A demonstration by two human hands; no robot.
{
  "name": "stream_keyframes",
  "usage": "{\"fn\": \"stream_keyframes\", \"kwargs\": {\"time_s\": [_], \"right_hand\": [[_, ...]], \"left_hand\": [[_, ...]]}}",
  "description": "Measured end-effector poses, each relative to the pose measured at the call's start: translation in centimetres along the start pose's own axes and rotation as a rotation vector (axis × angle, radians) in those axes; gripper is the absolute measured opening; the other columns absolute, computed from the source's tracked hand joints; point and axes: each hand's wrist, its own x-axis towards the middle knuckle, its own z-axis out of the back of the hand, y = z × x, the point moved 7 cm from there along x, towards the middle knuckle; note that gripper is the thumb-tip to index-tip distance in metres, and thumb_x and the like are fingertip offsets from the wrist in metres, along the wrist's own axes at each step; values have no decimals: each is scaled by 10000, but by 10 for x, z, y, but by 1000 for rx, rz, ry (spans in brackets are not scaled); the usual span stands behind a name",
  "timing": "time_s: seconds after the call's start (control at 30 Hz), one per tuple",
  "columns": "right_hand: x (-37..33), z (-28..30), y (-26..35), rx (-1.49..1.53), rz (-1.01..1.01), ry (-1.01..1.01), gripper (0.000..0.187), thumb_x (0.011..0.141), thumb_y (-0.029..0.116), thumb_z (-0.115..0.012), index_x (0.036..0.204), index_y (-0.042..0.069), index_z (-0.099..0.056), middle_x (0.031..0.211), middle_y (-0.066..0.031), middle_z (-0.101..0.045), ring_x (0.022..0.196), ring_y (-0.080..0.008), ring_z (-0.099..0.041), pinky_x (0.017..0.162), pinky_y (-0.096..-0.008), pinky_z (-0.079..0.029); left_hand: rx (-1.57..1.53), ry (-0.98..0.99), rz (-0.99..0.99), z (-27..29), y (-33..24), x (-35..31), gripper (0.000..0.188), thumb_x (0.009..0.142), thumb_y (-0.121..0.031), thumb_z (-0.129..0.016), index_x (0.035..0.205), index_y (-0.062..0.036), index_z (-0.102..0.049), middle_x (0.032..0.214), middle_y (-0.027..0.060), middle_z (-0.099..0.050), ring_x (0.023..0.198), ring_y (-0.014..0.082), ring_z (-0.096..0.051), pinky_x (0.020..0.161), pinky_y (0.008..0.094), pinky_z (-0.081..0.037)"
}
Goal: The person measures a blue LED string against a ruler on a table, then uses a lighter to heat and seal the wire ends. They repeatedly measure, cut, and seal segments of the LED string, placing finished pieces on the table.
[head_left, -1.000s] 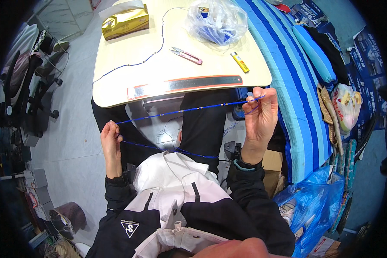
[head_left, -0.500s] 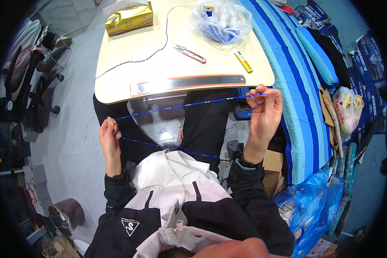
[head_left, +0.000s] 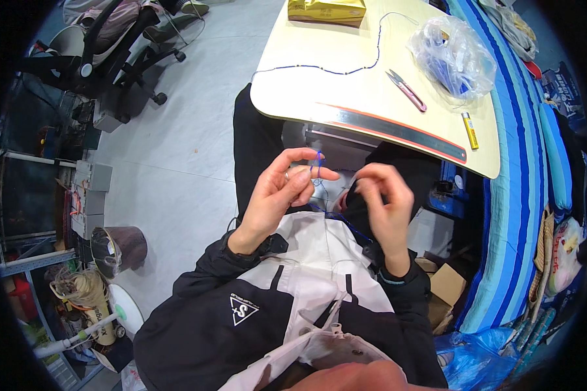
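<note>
A thin blue cord [head_left: 319,159] is looped round the outstretched fingers of my left hand [head_left: 274,195], whose thumb presses in against it. My right hand [head_left: 391,202] hovers just to the right, fingers curled and smeared by motion; whether it holds any cord cannot be made out. More of the blue cord hangs below the hands, over my white apron [head_left: 332,247]. Both hands are in front of the table's near edge, above my lap. A second blue cord with small beads [head_left: 332,70] lies in a curve on the table [head_left: 293,94].
A dark ruler [head_left: 404,132] with red edging lies along the table's near edge. Beyond it are pink-handled thread snips [head_left: 407,91], a yellow lighter [head_left: 470,130], a clear plastic bag [head_left: 453,58] and a yellow box [head_left: 326,12]. A blue-striped bed [head_left: 512,215] flanks the right side.
My hands were wide apart with the beaded blue cord stretched between them; now they are close together and the cord is round my left fingers. The view has shifted left.
</note>
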Motion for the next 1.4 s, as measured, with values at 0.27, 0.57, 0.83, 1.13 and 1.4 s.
{"fn": "stream_keyframes", "kwargs": {"time_s": [0.27, 0.57, 0.83, 1.13, 1.4], "right_hand": [[-6, -37, 28, 28, 253, -27, 104, 816, -5, -614, 914, -23, -584, 904, -95, -559, 693, -114, -540, 601, -219, -436], [6, -46, 32, -135, 198, -44, 173, 793, 25, -657, 956, 4, -603, 853, -84, -541, 656, -118, -536, 487, -264, -464], [15, -45, 8, 339, 44, 42, 89, 861, 80, -596, 856, -8, -589, 858, -51, -546, 722, -100, -494, 627, -228, -413], [2, -47, -9, 586, -439, 402, 212, 930, 171, -514, 836, -6, -581, 523, 30, -450, 462, -22, -367, 502, -177, -344], [0, 11, -4, 354, -311, 472, 182, 892, 144, -582, 800, -10, -610, 741, 4, -599, 680, -40, -513, 620, -189, -408]], "left_hand": [[7, -23, -9, 0, 3, -2, 409, 957, -105, -430, 1344, -22, -328, 1155, 196, -573, 640, 80, -503, 593, 198, -432], [228, -12, -140, -7, 12, -3, 482, 941, -45, -423, 1395, -10, -265, 1083, 96, -580, 723, 67, -488, 651, 201, -431], [646, -217, -309, 7, -7, -3, 302, 903, -39, -476, 1201, 11, -487, 942, 127, -652, 799, 154, -624, 697, 260, -493], [576, 84, -206, -8, -2, 16, 222, 922, -104, -496, 1075, 55, -508, 944, 83, -592, 819, 137, -571, 748, 236, -450], [1103, 226, -534, -9, -41, 12, 43, 768, -7, -603, 772, 11, -564, 712, 103, -522, 649, 245, -523, 574, 311, -409]]}}
